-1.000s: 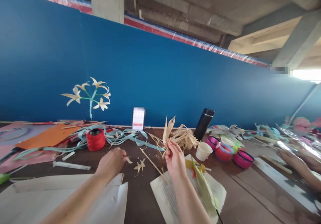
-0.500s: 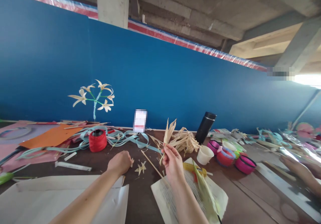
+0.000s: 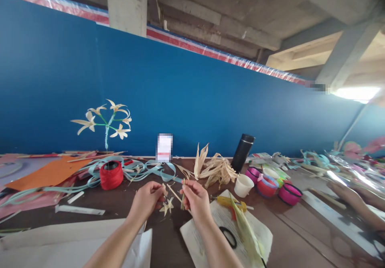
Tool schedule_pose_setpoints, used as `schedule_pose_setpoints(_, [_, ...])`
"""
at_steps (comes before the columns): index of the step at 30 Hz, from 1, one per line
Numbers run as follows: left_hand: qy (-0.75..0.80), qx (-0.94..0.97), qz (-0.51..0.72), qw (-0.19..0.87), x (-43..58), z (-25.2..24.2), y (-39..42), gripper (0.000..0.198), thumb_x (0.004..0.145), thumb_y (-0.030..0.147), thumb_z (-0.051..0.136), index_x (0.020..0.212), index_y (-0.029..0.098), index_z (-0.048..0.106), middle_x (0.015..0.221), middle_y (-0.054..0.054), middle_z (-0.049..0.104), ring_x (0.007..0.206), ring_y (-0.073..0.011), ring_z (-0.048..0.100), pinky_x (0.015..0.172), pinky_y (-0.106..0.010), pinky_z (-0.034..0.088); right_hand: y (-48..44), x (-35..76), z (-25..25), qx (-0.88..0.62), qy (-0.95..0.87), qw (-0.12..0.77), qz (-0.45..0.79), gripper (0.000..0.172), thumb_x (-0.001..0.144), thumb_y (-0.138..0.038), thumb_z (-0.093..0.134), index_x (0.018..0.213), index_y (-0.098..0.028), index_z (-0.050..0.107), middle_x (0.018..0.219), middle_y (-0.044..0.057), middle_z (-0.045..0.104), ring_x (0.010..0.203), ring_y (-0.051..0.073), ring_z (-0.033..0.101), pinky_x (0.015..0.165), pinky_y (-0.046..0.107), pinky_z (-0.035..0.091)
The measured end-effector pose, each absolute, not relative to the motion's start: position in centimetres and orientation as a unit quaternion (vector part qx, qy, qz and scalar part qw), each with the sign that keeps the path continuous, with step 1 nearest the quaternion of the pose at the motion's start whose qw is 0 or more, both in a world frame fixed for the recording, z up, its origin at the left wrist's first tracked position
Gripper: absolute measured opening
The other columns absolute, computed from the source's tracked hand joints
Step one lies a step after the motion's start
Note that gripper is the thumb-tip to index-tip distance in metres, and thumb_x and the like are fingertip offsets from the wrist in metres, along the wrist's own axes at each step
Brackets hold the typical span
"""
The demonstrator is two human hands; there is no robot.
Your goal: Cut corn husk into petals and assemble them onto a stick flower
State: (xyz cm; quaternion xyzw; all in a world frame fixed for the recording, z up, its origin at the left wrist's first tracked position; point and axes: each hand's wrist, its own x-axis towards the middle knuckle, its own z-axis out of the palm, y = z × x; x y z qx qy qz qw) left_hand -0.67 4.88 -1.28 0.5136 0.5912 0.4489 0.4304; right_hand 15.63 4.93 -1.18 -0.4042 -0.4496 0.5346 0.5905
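My left hand (image 3: pixel 148 200) is closed in a pinch on a small pale piece, too small to name, its tip showing at the fingertips. Close by on the right, my right hand (image 3: pixel 197 201) pinches a thin strip of pale husk (image 3: pixel 183 198) that hangs down below the fingers. A pale star-shaped husk flower (image 3: pixel 167 207) lies on the table between the two hands, beside a thin stick (image 3: pixel 174 193). Behind my right hand is a heap of dried husks (image 3: pixel 221 170).
A red ribbon spool (image 3: pixel 111 175) and husk flowers on a stem (image 3: pixel 107 125) stand left. Right are a black bottle (image 3: pixel 243 153), a white cup (image 3: pixel 243 185) and a book (image 3: pixel 261 230) bearing a green husk. Another person's hand (image 3: pixel 345 192) is at far right.
My right hand has moved left towards my left hand and now holds a thin strip; the dried husk leaves it touched stand behind it. The black ring on the book has come into view.
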Motion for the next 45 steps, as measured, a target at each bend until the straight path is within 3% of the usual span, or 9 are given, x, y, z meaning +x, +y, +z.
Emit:
schedule_pose_setpoints(5, [0.546,0.496,0.502,0.452,-0.4,-2.5,4.4,0.030,0.066,0.044,0.058,0.079,0.017,0.057,0.064,-0.001,0.064,0.064,-0.0169,0.063,0.058,-0.027,0.052,4.5,14.8,-1.7,-0.409,-0.492,0.572,0.513,0.031,0.068,-0.038,0.065,0.085,-0.012,0.064,0.060,0.001,0.060,0.034,0.004,0.043,0.028,0.013,0.031])
schedule_pose_setpoints(14, [0.522,0.503,0.527,0.443,-0.2,-2.5,3.9,0.036,0.067,0.045,0.059,0.090,0.018,0.058,0.080,-0.003,0.068,0.075,-0.0185,0.064,0.064,-0.027,0.052,3.7,13.9,-2.1,-0.426,-0.522,0.545,0.499,0.030,0.071,-0.038,0.063,0.086,-0.013,0.064,0.060,0.001,0.061,0.037,0.005,0.045,0.030,0.014,0.033])
schedule_pose_setpoints(24, [0.535,0.545,0.501,0.406,-0.2,-2.7,3.7,0.028,0.071,0.043,0.055,0.086,0.019,0.060,0.077,-0.001,0.066,0.071,-0.0168,0.062,0.061,-0.024,0.050,3.8,14.0,-2.5,-0.422,-0.525,0.547,0.497,0.036,0.071,-0.043,0.062,0.089,-0.013,0.065,0.062,0.002,0.061,0.038,0.006,0.045,0.030,0.014,0.033])
schedule_pose_setpoints(45, [0.540,0.604,0.478,0.340,0.1,-2.1,3.1,0.023,0.075,0.039,0.050,0.082,0.021,0.062,0.077,0.000,0.067,0.069,-0.0152,0.061,0.060,-0.022,0.046,3.7,14.0,-2.5,-0.436,-0.524,0.539,0.496,0.030,0.072,-0.038,0.062,0.089,-0.013,0.064,0.062,0.001,0.060,0.037,0.005,0.045,0.031,0.014,0.033])
